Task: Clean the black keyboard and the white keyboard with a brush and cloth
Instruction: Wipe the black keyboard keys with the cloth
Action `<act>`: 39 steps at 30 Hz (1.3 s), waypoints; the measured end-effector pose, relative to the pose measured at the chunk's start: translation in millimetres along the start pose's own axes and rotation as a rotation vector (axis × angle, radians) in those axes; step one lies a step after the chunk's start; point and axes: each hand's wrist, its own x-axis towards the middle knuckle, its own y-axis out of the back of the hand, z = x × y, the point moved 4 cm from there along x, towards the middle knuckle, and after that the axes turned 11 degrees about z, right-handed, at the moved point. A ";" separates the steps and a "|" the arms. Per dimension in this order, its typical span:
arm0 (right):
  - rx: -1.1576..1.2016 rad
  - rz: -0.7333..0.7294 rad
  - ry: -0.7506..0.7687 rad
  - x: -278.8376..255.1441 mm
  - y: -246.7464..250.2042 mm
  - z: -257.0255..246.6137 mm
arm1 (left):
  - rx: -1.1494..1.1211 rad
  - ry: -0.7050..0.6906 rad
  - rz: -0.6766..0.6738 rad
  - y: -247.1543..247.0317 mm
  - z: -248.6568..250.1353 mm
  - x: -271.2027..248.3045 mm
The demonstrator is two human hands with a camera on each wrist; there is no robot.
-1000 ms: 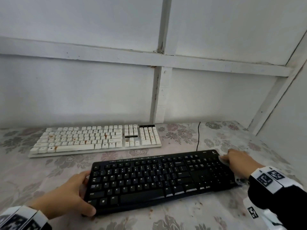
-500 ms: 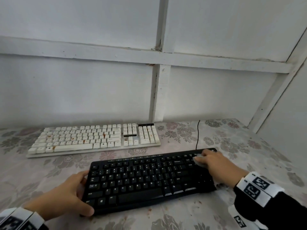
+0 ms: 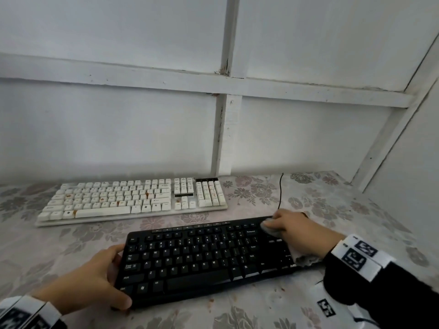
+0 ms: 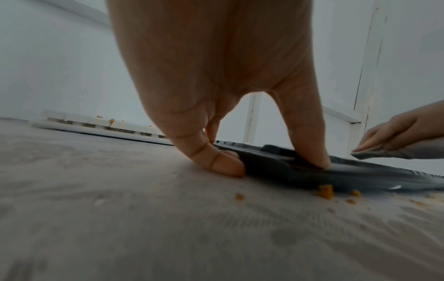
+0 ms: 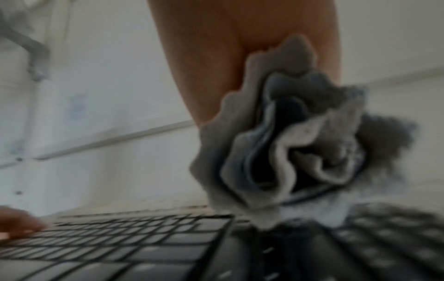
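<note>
Black keyboard [image 3: 204, 260] sits front and centre on the flowery tablecloth [image 3: 332, 205], angled a bit, with the white keyboard [image 3: 133, 198] parked behind it near the wall.

What's changed: a second ago the right hand [image 3: 299, 233] was out past the keyboard's far right end. Now it's come in leftward along the top rows and sits on the upper right corner, roughly by the backspace area. It's bunched around the grey cloth [image 5: 288, 144], fingers pinning the wad down on the keys. So my read is a wiping pass across the back rows is underway, right to left, with most of the board not yet covered.

Left hand [image 3: 90, 288] hasn't budged: thumb over the front left corner, fingers against the left edge, clamping the board so it doesn't slide.

Orange crumbs [image 4: 325, 191] lie on the tablecloth by the front edge, and the white keyboard shows orange bits on its keys, so that one looks undone. No brush in sight. Containers: none visible, nothing to report there.
</note>
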 end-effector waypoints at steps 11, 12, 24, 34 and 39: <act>-0.236 0.031 -0.274 -21.0 0.9 81.8 | 0.027 0.006 -0.031 1.3 -5.0 0.1; -0.257 0.027 -0.317 -21.1 3.5 85.2 | 0.047 -0.002 -0.022 2.2 -6.5 1.6; 0.221 0.052 0.248 21.1 -2.0 -185.4 | 0.116 -0.023 -0.002 5.2 -17.5 9.1; -0.008 -0.103 0.379 18.4 -33.6 -271.3 | 0.235 -0.001 0.027 6.4 -12.0 9.1; -0.054 -0.045 0.336 6.3 -25.3 -232.6 | 0.169 -0.023 0.011 5.0 -15.0 8.0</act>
